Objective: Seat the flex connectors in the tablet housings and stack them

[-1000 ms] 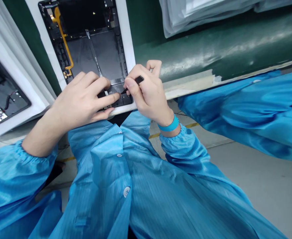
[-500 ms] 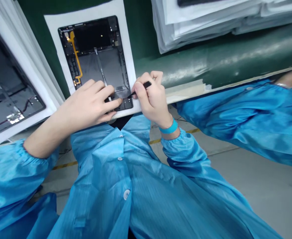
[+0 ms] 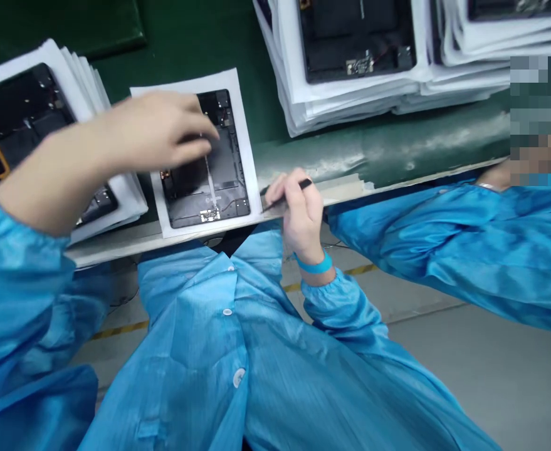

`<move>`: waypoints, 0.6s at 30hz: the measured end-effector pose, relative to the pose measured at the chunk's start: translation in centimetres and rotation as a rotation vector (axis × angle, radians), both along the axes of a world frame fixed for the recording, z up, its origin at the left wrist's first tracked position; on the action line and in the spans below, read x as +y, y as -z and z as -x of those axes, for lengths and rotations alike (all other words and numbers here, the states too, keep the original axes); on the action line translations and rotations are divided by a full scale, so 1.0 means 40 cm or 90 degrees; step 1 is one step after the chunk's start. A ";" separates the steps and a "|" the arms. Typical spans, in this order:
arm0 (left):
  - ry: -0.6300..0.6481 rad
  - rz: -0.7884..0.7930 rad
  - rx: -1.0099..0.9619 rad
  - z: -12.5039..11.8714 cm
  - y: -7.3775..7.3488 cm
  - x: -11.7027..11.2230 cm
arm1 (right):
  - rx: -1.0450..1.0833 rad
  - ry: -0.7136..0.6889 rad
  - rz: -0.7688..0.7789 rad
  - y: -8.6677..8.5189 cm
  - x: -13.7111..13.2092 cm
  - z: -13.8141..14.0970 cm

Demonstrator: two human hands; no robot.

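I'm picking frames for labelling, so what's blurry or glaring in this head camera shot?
Head view: the left hand is smeared by motion over the opened tablet; the right hand and its black tool look fairly sharp; glare streaks the green belt edge; a pixelated patch sits upper right.

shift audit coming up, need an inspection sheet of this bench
surface: green belt, pale along its front edge
job's things: open tablet on a white sheet; black tool
clutter: left stack and rear stack of sheeted tablets
hands: left hand blurred above the tablet, nothing seen in it; right hand grips the tool
cables: pale ribbon strip inside the tablet
surroundings: co-worker's blue sleeve; grey floor
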State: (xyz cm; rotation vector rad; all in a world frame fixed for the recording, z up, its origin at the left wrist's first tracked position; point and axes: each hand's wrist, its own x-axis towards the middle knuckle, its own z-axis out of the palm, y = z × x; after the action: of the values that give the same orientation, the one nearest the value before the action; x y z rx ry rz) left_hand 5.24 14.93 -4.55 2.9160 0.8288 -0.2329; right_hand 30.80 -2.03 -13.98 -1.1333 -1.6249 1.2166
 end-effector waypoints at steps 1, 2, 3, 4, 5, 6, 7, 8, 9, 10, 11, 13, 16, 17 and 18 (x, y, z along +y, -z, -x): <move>-0.072 0.002 0.009 0.014 0.000 0.057 | 0.039 -0.010 0.042 0.001 -0.023 0.011; -0.161 0.012 0.036 0.028 0.002 0.109 | 0.068 -0.021 0.073 0.004 -0.048 0.022; -0.245 0.038 0.077 0.040 0.005 0.155 | 0.086 -0.033 0.093 0.010 -0.073 0.033; -0.296 0.055 0.103 0.050 0.008 0.192 | 0.104 -0.044 0.112 0.016 -0.098 0.043; -0.336 0.069 0.123 0.057 0.011 0.218 | 0.136 -0.050 0.145 0.024 -0.122 0.053; -0.357 0.079 0.130 0.060 0.010 0.234 | 0.170 -0.054 0.180 0.031 -0.145 0.062; -0.365 0.081 0.126 0.060 0.007 0.241 | 0.212 -0.052 0.222 0.037 -0.167 0.072; -0.370 0.083 0.118 0.058 0.000 0.240 | 0.247 -0.047 0.254 0.042 -0.186 0.082; -0.371 0.089 0.110 0.053 -0.010 0.234 | 0.271 -0.042 0.274 0.045 -0.201 0.094; -0.370 0.099 0.103 0.048 -0.021 0.225 | 0.294 -0.036 0.288 0.046 -0.211 0.106; -0.362 0.116 0.100 0.043 -0.031 0.215 | 0.352 -0.030 0.331 0.046 -0.215 0.118; -0.353 0.164 0.102 0.036 -0.047 0.199 | 0.458 -0.020 0.393 0.046 -0.205 0.137; -0.346 0.219 0.069 0.035 -0.054 0.182 | 0.541 0.029 0.429 0.042 -0.173 0.142; -0.347 0.232 0.043 0.037 -0.056 0.175 | 0.545 0.047 0.431 0.040 -0.166 0.138; -0.346 0.248 0.010 0.040 -0.060 0.166 | 0.541 0.065 0.430 0.036 -0.161 0.132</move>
State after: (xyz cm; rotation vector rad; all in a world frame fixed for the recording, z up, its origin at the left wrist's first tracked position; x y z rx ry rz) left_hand 3.66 21.59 -2.15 2.2386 1.3584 -0.3227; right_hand 25.52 -8.47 -15.40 -0.8472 -0.5175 1.8998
